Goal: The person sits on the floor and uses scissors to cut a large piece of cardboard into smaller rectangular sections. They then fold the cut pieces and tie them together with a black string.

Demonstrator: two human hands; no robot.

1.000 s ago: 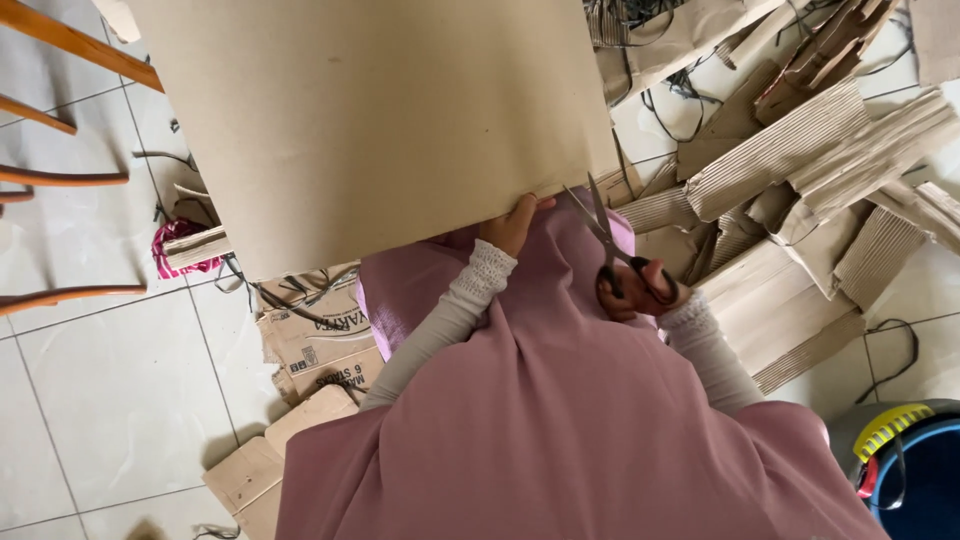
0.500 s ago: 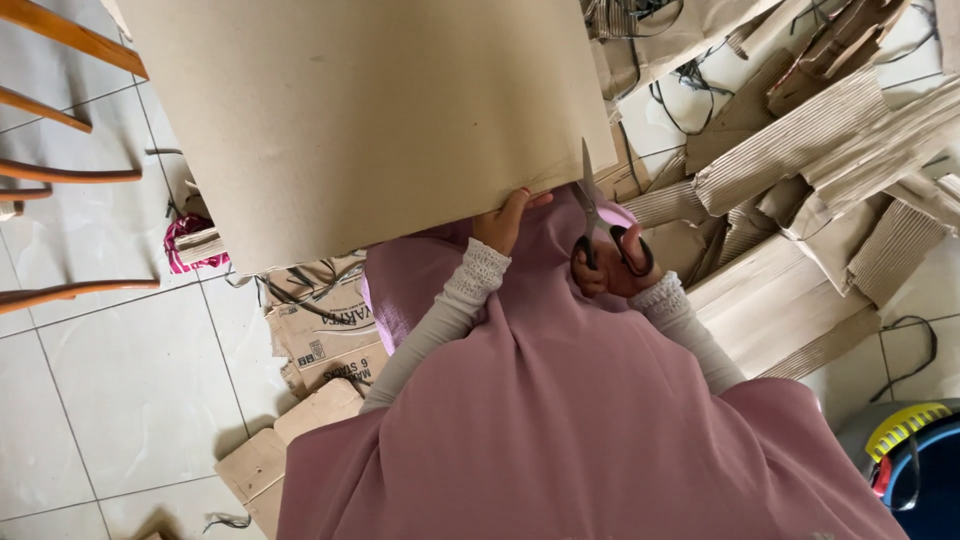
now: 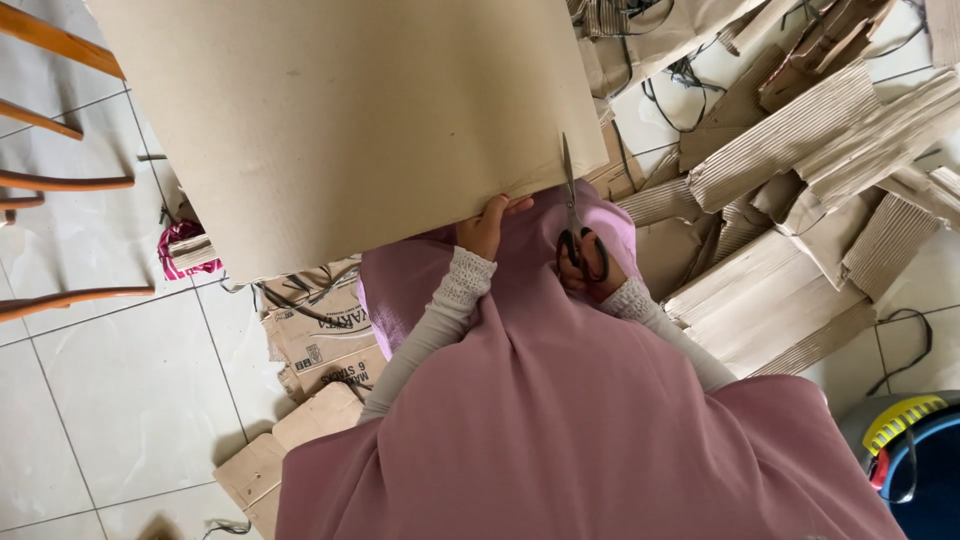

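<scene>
We are gripping the near edge of a big cardboard sheet [image 3: 340, 120] with our left hand [image 3: 487, 226], fingers clamped on it. Just right of that grip, our right hand [image 3: 590, 272] is closed around black-handled scissors [image 3: 575, 225], blades meeting the sheet's edge.

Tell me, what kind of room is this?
Probably a home floor used as a craft workspace: white floor tiles, piles of brown corrugated cardboard strips, and the right hand working black-handled scissors on a big flat cardboard sheet.
</scene>
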